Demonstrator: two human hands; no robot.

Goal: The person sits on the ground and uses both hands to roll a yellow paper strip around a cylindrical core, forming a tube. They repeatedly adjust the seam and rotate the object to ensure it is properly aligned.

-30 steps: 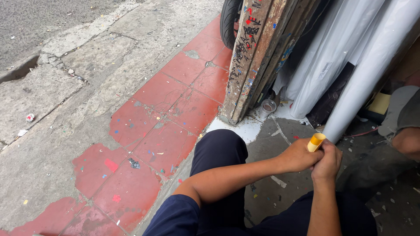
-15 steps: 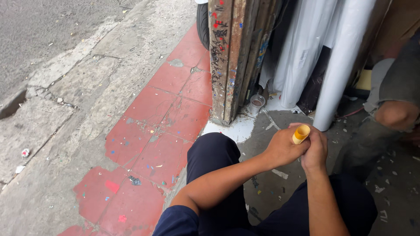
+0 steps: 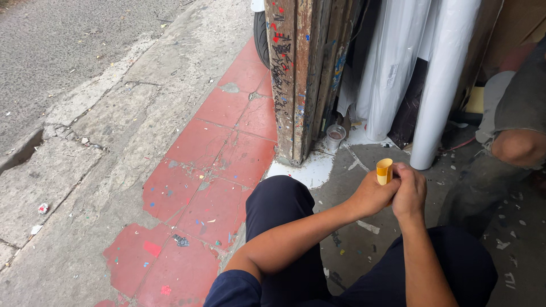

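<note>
White rolls [image 3: 438,85] leaning upright beside paint-flecked wooden post [image 3: 296,79]. Clear plastic cup [image 3: 335,137] sitting at post base. Left hand [image 3: 372,196] and right hand [image 3: 409,190] touching, both grips clamping small yellow roll [image 3: 384,171] above knees.

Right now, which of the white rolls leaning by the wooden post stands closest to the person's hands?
The right-hand white roll: its foot rests on the grey floor just beyond the hands and their small yellow roll. The other white rolls stand farther back, nearer the post.
</note>
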